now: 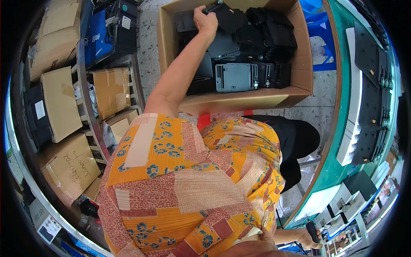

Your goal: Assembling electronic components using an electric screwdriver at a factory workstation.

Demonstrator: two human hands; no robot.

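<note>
Left hand (206,21) clamped on black plastic part (213,7) in open brown cardboard box (244,103); right hand (306,240) apparently gripping black rod-shaped object (313,231).

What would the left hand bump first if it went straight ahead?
Past the black part at its fingers, the left hand might meet the far side of the cardboard box, but the picture ends there, depth unclear.

The head view looks steeply down from the wearer's head (a wide fisheye, bending straight edges), with the patterned shirt (201,188) close below, the cardboard box (239,103) farther off at top, metal rack (81,64) left and green table (332,145) right.
</note>
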